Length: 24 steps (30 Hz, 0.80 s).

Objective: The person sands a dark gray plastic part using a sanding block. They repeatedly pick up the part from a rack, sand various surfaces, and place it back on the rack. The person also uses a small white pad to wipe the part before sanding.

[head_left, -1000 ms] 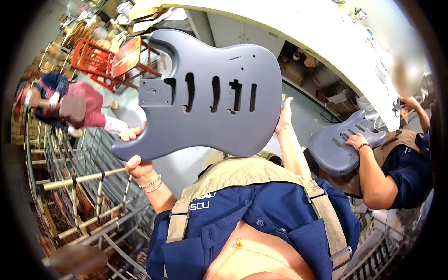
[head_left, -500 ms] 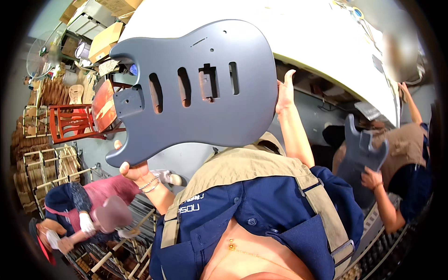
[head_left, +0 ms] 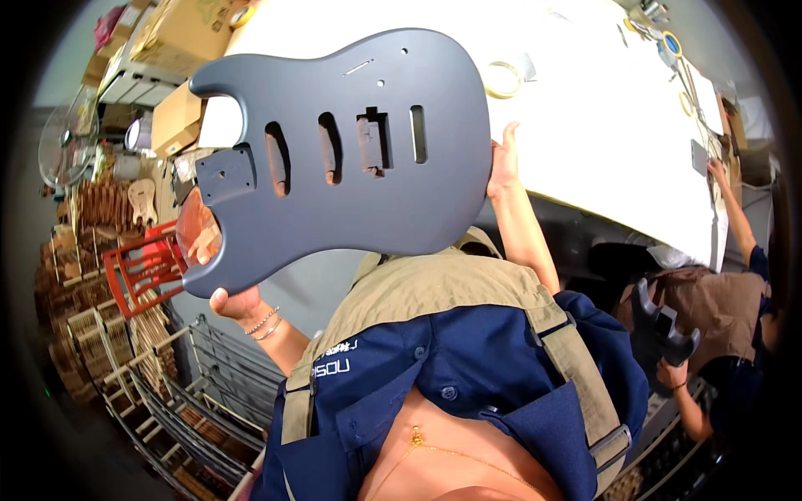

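Head view, and there's the matte slate-grey, double-horned guitar body (head_left: 359, 213) up before the tan fabric apron (head_left: 434, 292), left hand (head_left: 237, 303) clasping the nearer horn, right hand (head_left: 505, 174) bracing the rounded end: likely stiff, hefty, scuffable, best held by its edges!

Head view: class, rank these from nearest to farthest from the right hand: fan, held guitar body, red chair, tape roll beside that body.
From the right hand:
1. Held guitar body: touching it.
2. Tape roll: beyond, on the table.
3. Red chair: left.
4. Fan: farthest left.
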Tool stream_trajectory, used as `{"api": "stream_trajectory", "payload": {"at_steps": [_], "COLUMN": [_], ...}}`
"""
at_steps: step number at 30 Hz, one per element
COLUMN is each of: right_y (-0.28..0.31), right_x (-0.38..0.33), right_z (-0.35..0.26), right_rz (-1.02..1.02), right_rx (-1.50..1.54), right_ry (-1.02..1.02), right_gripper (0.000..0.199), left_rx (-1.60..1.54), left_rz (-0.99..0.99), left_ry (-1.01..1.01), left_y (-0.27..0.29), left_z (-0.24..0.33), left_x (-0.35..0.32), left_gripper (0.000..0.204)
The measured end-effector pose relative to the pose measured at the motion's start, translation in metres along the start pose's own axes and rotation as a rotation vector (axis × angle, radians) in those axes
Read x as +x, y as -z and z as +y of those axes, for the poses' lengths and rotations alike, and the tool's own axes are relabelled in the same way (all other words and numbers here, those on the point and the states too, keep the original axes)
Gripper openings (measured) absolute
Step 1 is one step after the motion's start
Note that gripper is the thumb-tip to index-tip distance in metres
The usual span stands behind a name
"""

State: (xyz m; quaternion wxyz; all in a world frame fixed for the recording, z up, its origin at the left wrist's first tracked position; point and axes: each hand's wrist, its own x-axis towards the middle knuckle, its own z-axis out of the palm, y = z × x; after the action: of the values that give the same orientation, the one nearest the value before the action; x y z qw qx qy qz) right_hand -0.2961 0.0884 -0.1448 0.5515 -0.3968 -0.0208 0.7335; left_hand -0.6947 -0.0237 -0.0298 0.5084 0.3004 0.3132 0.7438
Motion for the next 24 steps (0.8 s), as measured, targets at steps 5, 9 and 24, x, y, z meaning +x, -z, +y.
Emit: {"api": "stream_trajectory", "payload": {"at_steps": [5, 9, 24], "right_y": [0.009, 0.011, 0.049], "right_x": [0.006, 0.013, 0.103], "right_z": [0.015, 0.024, -0.085], "right_rz": [0.12, 0.236, 1.03], "right_rx": [-0.001, -0.019, -1.589], "right_ry": [-0.025, -0.061, 0.879], "right_gripper": [0.103, 0.104, 0.032], "left_rx": [-0.032, -0.083, -0.119], "left_rz": [0.024, 0.008, 0.104], "left_ry": [0.205, 0.375, 0.781], "left_y": [0.038, 0.064, 0.147], "left_z": [-0.016, -0.044, -0.112], "left_x": [0.047, 0.089, 0.157], "left_gripper": [0.052, 0.052, 0.061]}}
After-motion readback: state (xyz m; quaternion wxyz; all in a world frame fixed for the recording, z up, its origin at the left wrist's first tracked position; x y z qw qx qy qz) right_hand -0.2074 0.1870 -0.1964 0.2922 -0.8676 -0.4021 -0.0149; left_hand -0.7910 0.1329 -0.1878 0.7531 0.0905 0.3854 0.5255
